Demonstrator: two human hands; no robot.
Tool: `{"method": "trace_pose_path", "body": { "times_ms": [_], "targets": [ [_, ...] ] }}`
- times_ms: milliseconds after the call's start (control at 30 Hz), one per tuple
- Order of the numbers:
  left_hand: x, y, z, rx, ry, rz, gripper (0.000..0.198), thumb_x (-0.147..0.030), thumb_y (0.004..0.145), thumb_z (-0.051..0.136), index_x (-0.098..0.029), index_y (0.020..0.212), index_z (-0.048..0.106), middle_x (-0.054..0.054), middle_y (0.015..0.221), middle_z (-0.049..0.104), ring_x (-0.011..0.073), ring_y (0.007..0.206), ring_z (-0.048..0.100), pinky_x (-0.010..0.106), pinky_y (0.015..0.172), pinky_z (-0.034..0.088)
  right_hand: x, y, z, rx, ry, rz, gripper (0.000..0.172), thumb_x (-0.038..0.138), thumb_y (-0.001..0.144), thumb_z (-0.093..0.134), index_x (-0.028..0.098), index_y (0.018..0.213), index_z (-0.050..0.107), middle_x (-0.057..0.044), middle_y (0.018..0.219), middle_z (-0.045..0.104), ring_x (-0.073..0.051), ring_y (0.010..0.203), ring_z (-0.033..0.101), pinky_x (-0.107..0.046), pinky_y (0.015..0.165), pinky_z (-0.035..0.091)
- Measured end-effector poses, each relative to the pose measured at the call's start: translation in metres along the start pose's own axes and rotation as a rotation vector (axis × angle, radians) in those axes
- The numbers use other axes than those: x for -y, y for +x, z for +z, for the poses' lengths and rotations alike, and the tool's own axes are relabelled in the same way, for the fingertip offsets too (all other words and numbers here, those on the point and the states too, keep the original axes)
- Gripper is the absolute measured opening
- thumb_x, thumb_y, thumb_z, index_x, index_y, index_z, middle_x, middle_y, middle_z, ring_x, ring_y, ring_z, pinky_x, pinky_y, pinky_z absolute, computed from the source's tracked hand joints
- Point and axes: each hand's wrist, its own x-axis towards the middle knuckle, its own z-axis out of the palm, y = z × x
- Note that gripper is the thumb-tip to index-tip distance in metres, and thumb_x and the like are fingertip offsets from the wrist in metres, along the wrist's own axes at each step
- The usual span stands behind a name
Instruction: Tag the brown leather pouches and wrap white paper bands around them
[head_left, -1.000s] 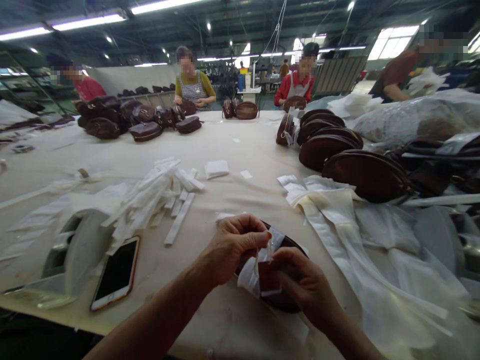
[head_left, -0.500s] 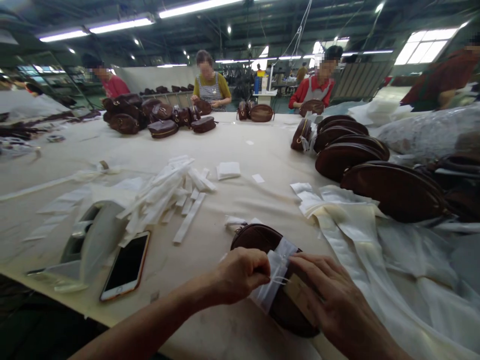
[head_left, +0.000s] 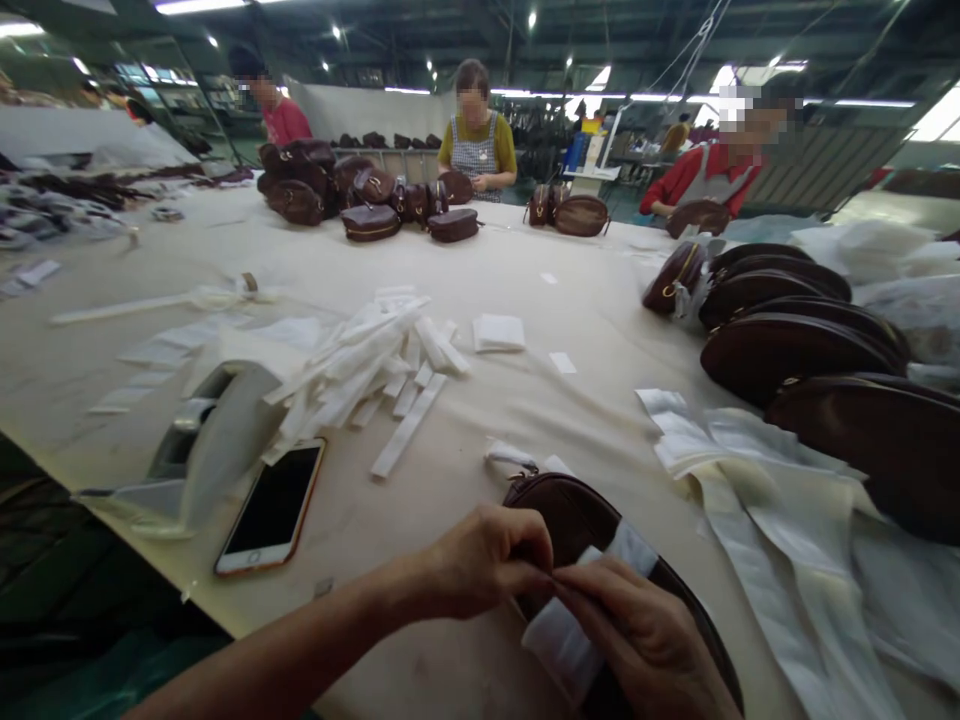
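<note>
A dark brown leather bag (head_left: 570,510) lies flat on the cream table (head_left: 585,330) right in front of me. A clear plastic strip (head_left: 559,635) is wrapped across it. My left hand (head_left: 480,560) is closed in a pinch on the strip's edge above the bag. My right hand (head_left: 645,640) meets it fingertip to fingertip, fingers pressed together on the same strip and resting on the bag. The bag's near end is hidden under my hands.
A phone (head_left: 274,505) and a tape dispenser (head_left: 202,445) lie to my left, beside a heap of white strips (head_left: 375,355). Brown bags (head_left: 795,340) and plastic sleeves (head_left: 757,480) are on the right. Across the table, other people work beside more bags (head_left: 360,200).
My view has tilted and swung right. The bag now lies lower and closer to me. My two hands have come together, pinching the plastic strip over the bag.
</note>
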Motion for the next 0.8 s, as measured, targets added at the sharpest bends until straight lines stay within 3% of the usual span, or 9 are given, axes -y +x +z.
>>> {"method": "trace_pose_path", "body": {
  "times_ms": [100, 233, 433, 600, 800],
  "targets": [
    [0.016, 0.009, -0.013, -0.176, -0.053, 0.007, 0.002, -0.012, 0.073, 0.061, -0.012, 0.072, 0.060, -0.003, 0.064, 0.055, 0.0086, 0.060, 0.048, 0.017, 0.057, 0.037, -0.001, 0.013, -0.003, -0.094, -0.088, -0.032, 0.020, 0.035, 0.087, 0.054, 0.025, 0.084, 0.072, 0.000, 0.071, 0.061, -0.011, 0.063, 0.060, -0.017, 0.058, 0.047],
    [0.044, 0.031, -0.025, -0.481, 0.101, -0.008, 0.008, -0.009, 0.075, 0.054, -0.013, 0.077, 0.061, -0.001, 0.069, 0.058, 0.0097, 0.060, 0.048, 0.020, 0.062, 0.040, -0.003, 0.035, -0.013, -0.222, -0.177, -0.040, 0.019, 0.036, 0.085, 0.058, 0.024, 0.080, 0.071, 0.000, 0.072, 0.061, -0.011, 0.063, 0.059, -0.017, 0.056, 0.047],
    [0.074, 0.056, -0.021, -0.483, 0.134, 0.049, 0.018, -0.004, 0.073, 0.053, -0.016, 0.076, 0.066, 0.002, 0.078, 0.064, 0.0157, 0.077, 0.058, 0.024, 0.075, 0.044, -0.004, 0.072, -0.025, -0.286, -0.312, -0.125, 0.018, 0.034, 0.084, 0.057, 0.024, 0.077, 0.069, 0.000, 0.071, 0.061, -0.012, 0.063, 0.059, -0.020, 0.059, 0.045],
    [0.084, 0.066, -0.019, -0.504, 0.088, 0.091, 0.020, -0.004, 0.075, 0.053, -0.016, 0.078, 0.068, 0.003, 0.079, 0.066, 0.0165, 0.079, 0.059, 0.025, 0.079, 0.045, 0.000, 0.100, -0.025, -0.159, -0.398, -0.128, 0.021, 0.033, 0.083, 0.053, 0.024, 0.073, 0.069, 0.000, 0.068, 0.058, -0.012, 0.061, 0.058, -0.022, 0.058, 0.044],
    [0.088, 0.072, -0.018, -0.514, -0.044, 0.105, 0.019, -0.004, 0.074, 0.055, -0.013, 0.083, 0.068, 0.002, 0.077, 0.067, 0.0141, 0.076, 0.061, 0.020, 0.072, 0.045, -0.012, 0.124, -0.025, 0.023, -0.444, -0.058, 0.025, 0.037, 0.083, 0.049, 0.024, 0.071, 0.067, -0.001, 0.071, 0.056, -0.015, 0.068, 0.057, -0.026, 0.065, 0.043]
  ]
}}
